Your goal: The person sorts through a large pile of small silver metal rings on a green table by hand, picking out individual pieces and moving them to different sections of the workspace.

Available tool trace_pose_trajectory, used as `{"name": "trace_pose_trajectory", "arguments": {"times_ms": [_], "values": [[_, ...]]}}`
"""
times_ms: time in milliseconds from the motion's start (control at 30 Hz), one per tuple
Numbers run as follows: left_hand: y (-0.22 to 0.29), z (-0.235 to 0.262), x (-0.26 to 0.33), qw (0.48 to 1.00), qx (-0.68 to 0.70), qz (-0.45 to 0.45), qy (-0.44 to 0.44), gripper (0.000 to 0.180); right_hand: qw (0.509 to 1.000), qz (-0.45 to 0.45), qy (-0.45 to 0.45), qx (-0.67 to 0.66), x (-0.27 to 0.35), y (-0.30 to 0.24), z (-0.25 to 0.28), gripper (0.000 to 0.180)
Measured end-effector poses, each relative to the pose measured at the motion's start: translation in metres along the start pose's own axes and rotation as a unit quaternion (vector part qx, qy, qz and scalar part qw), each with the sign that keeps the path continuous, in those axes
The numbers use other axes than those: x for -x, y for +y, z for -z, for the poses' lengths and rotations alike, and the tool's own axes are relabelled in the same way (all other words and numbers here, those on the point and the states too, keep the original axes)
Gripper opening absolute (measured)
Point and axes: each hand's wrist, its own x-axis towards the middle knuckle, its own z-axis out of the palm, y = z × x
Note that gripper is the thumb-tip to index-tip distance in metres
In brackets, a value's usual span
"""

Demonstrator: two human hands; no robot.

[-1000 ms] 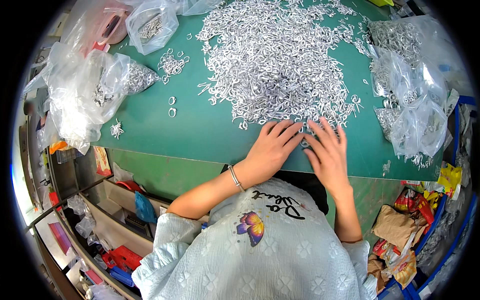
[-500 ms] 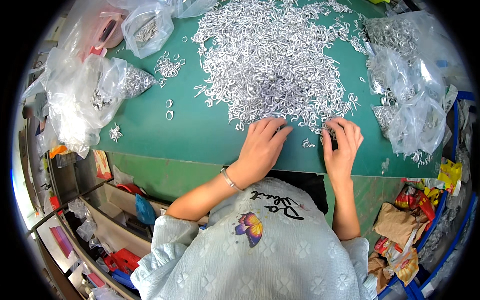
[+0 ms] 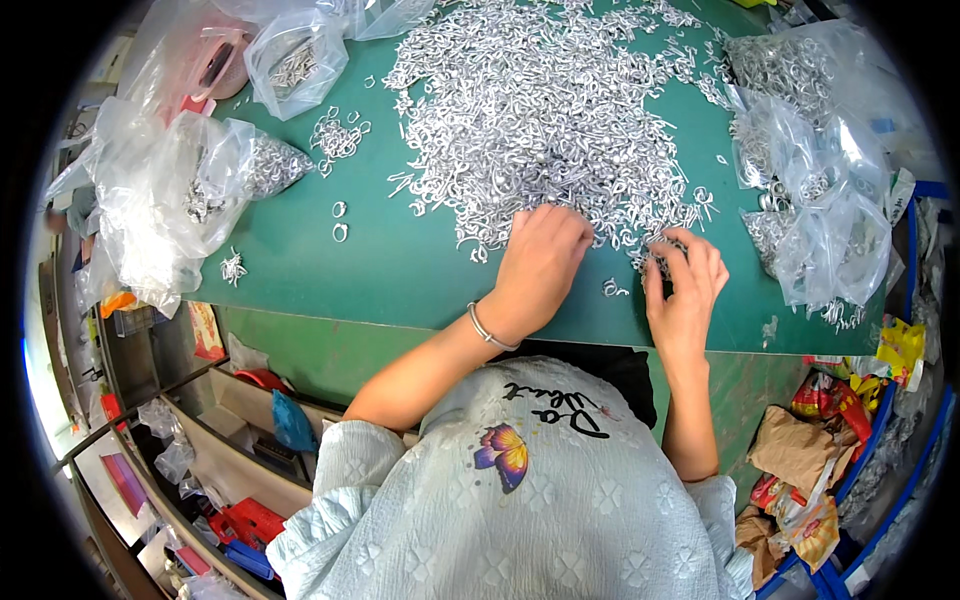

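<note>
A broad heap of small silvery metal pieces (image 3: 540, 110), with rings and hooked bits among them, covers the middle of the green table (image 3: 400, 280). At the heap's near edge my left hand (image 3: 545, 262) bends its fingers close together over the pieces. Its fingertips are hidden, so whatever they pinch does not show. To the right, my right hand (image 3: 690, 285) rests with fingers curved and thumb apart from them, around a few metal pieces at the heap's edge. Between the hands lie a couple of loose rings (image 3: 612, 288).
Clear plastic bags of metal pieces stand at the left (image 3: 270, 165) and right (image 3: 815, 220). Small groups of rings (image 3: 340, 135) and two single rings (image 3: 340, 232) lie left of the heap. Below the table are open drawers (image 3: 230, 440) and crumpled packaging (image 3: 795, 445).
My left hand has moved slightly right and farther onto the heap, and its fingers have drawn together. My right hand stays almost where it was.
</note>
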Motion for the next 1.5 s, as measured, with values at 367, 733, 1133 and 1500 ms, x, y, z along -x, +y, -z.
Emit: {"name": "trace_pose_trajectory", "arguments": {"times_ms": [367, 733, 1133, 1500], "values": [[0.007, 0.036, 0.031, 0.980, 0.118, 0.158, 0.014, 0.009, 0.998, 0.041, -0.027, -0.048, 0.017, -0.009, 0.006, 0.023], [0.001, 0.048, 0.052, 0.980, 0.071, 0.161, 0.096, 0.016, 0.999, 0.026, 0.019, -0.027, 0.023, -0.003, -0.005, 0.016], [0.015, 0.019, 0.056, 0.991, 0.088, 0.103, 0.024, 0.016, 0.998, 0.051, 0.021, 0.016, 0.018, 0.001, -0.009, 0.021], [0.026, -0.007, 0.053, 0.997, 0.073, 0.011, -0.008, 0.021, 0.995, 0.091, -0.001, 0.039, 0.011, 0.003, -0.007, 0.016]]}}
